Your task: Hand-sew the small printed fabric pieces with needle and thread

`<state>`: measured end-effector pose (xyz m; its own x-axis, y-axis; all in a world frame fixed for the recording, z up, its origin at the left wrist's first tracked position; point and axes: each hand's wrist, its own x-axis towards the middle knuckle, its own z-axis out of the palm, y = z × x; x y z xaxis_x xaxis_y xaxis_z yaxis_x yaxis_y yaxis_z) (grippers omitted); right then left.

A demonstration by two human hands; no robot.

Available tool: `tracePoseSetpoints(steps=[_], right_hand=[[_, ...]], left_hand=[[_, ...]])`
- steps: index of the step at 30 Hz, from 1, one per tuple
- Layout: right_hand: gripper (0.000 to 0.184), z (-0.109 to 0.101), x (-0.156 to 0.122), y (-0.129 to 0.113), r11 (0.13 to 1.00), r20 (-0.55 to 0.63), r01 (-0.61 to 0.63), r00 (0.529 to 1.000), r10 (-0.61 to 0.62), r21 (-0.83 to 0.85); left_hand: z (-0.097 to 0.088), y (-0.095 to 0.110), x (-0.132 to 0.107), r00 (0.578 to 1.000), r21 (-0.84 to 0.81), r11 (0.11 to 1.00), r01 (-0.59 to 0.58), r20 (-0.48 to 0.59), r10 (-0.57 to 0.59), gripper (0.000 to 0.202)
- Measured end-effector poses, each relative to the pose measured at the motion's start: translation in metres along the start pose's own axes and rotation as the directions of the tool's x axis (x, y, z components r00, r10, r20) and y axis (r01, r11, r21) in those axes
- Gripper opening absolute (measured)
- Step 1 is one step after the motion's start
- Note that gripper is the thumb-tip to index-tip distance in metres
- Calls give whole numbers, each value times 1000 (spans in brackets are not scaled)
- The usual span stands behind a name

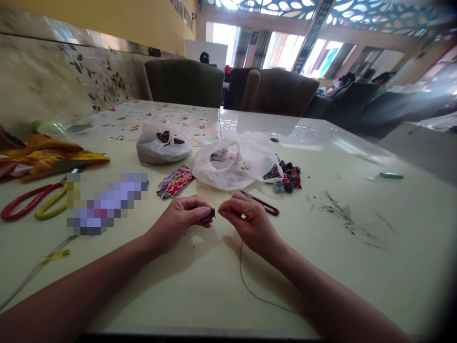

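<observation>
Between the thumb and fingers of my left hand (pixel 185 219) is a small dark piece of fabric (pixel 207 216), its edge poking out toward the right. My right hand (pixel 250 220) is closed in a pinch just beside it, fingertips close to the fabric; what they pinch is too small to make out. A dark thread (pixel 246 281) hangs below the right hand and curves over the table toward my right forearm. Just behind that hand lie dark thread snips (pixel 266 205). Red patterned fabric pieces (pixel 176 182) rest beyond my left hand.
A white plastic bag (pixel 228 166) and another bag with dark contents (pixel 162 145) stand ahead. Patterned scraps (pixel 288 177) lie right of them, loose threads (pixel 344 214) further right. Scissors with red and yellow handles (pixel 39 200) and yellow-brown cloth (pixel 50 155) are at left. Chairs (pixel 183 83) stand behind.
</observation>
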<state>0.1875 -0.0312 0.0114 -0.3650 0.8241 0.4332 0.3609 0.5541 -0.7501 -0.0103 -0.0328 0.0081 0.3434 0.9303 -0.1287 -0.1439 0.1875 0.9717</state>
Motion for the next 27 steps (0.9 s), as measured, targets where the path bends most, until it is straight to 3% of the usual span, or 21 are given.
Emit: tracePoseSetpoints(steps=[13,19,27], right_hand=[[11,-4,4,5,973,89,-31,996,11,227],[10,-3,4,3,968,106,-17,994,-10,252],[12,-4,5,-2,982,103,-19,995,-1,189]], left_hand=[[-3,0,1,977,-178,972,153,176,-121,12],[-3,-1,0,965,-197,964,179,225,-133,11],[-2,0,-1,986,-172,981,86,159,-58,11]])
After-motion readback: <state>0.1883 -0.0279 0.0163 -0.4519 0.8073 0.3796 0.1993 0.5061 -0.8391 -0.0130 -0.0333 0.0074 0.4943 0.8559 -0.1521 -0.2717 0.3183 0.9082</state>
